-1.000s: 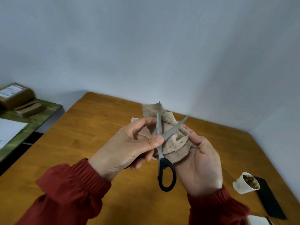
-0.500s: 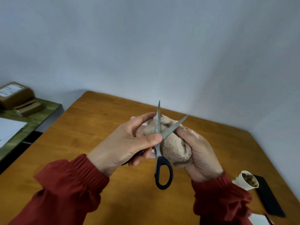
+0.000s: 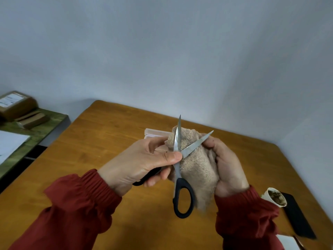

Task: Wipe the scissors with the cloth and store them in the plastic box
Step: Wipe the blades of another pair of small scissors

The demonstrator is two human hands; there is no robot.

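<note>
Black-handled scissors [image 3: 177, 170] are held up over the wooden table [image 3: 100, 141] with their blades spread apart. My left hand [image 3: 144, 163] grips one handle and pinches the pivot with its thumb; the other handle loop hangs free below. My right hand [image 3: 227, 165] holds a beige cloth [image 3: 196, 165] bunched behind the blades, its fingers pressing the cloth against the right blade near its tip. A translucent plastic box [image 3: 155, 135] lies on the table behind my hands, mostly hidden by them.
A paper cup [image 3: 274, 196] with dark residue lies at the right, beside a flat black object [image 3: 297, 219]. A white item [image 3: 288, 241] shows at the bottom right edge. To the left, a green side table [image 3: 36, 130] carries cardboard boxes [image 3: 16, 105] and white paper [image 3: 10, 145].
The cloth went from spread over my open right palm to bunched in my curled right hand, then slid along the right blade toward its tip. My left hand kept hold of the scissors.
</note>
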